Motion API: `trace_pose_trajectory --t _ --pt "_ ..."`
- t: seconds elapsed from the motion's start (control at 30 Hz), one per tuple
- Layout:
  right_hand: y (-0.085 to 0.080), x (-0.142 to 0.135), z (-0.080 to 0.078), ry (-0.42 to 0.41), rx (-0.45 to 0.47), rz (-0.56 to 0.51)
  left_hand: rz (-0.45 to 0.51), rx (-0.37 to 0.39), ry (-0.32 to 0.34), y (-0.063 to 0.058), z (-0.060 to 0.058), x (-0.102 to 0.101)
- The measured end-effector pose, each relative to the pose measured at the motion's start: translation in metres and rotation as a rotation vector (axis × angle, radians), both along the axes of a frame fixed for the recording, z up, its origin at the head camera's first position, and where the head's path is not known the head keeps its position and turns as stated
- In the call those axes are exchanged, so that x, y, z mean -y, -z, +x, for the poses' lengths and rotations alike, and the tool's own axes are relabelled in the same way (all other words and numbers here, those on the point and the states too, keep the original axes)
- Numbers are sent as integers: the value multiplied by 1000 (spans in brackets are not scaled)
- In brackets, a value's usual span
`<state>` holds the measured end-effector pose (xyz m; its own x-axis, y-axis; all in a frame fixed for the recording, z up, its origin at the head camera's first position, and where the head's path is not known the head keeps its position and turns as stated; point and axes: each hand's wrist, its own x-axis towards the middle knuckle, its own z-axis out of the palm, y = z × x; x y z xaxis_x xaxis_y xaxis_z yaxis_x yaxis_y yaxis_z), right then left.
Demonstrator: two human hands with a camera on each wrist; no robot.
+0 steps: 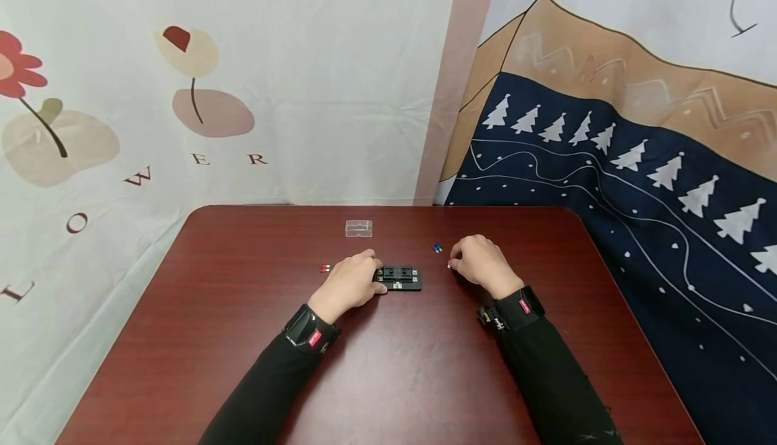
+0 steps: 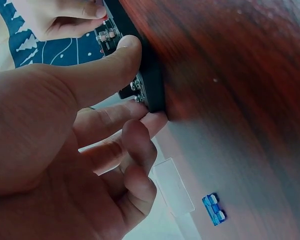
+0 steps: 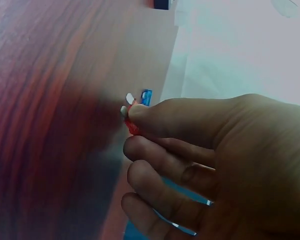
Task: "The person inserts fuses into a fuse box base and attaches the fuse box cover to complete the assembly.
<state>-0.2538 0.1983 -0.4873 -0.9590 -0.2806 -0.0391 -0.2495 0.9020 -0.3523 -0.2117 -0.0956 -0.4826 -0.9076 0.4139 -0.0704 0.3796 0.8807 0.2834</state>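
While the left hand (image 1: pixel 349 284) grips the left end of the black block (image 1: pixel 408 285), thumb at the near edge and fingers round the far side, the right hand (image 1: pixel 483 266) sits off the other end, well apart from it; its thumb and fingers pinch a red fuse (image 3: pixel 133 126), two pale prongs poking clear, though I cannot tell just how they aim.

What counts is the sideways gap: the block rests on the bench (image 1: pixel 425 364), long axis running left to right, roughly toward the right hand; the held fuse is to its right and slightly farther from the person; a leftward carry would, I judge, meet the right end first; the left hand is the nearer, touching the block; a blue fuse (image 1: pixel 437 247) lies between block and right hand, farther back; a clear box (image 1: pixel 359 228) stands beyond the left hand.
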Motion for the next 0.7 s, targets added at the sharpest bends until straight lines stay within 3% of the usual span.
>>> trace_pose_trajectory --t 0.43,0.7 --pt "-14 20 9 -62 -141 -72 -10 -12 -3 2 -3 1" --pt "-12 48 19 -132 -225 -98 -4 -28 0 2 -3 1"
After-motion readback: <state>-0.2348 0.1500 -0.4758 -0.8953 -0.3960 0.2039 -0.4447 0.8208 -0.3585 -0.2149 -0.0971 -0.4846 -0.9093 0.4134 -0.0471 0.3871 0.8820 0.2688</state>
